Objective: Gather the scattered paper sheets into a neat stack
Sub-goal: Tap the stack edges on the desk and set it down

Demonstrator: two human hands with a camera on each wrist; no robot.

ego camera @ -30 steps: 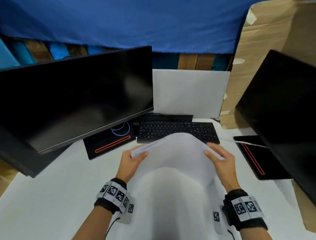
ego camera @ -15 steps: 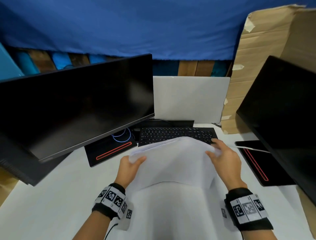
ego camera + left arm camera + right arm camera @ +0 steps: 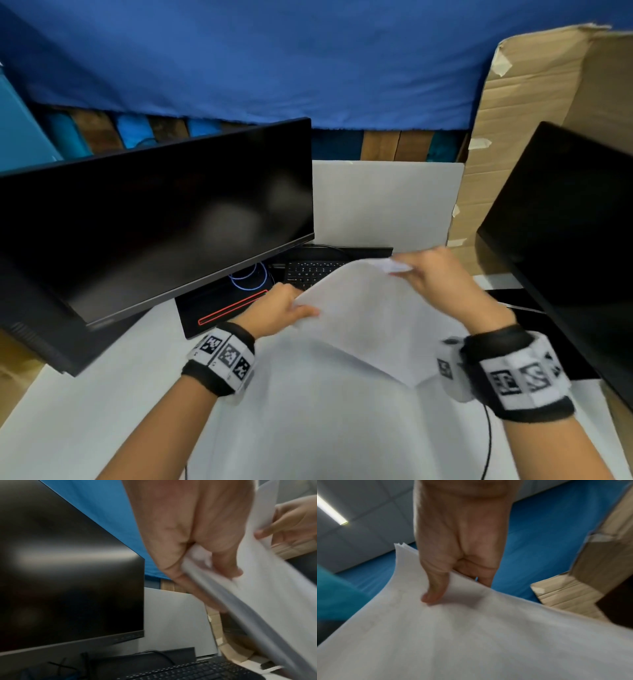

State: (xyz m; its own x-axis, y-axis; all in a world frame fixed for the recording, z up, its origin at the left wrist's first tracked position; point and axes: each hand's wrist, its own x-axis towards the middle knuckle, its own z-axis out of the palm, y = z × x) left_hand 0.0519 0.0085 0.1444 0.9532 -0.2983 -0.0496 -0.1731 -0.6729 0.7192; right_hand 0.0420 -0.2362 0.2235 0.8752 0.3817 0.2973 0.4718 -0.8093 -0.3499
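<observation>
A bundle of white paper sheets is held in the air above the white desk, tilted, with one corner hanging down toward me. My left hand grips its left edge, thumb on top and fingers underneath. My right hand pinches the far right corner, raised higher than the left. In the left wrist view the left hand clamps the sheets at their edge. The right wrist view has my thumb pressing on the top sheet, whose corner fans slightly.
A dark monitor stands at the left and another at the right. A black keyboard lies behind the paper. A white board and cardboard stand at the back. A black base with a red stripe sits under the left monitor.
The bundle has been lifted and turned: my right hand rose and went farther back, the left stayed low. The sheets now hang on a slant instead of lying arched between the hands.
</observation>
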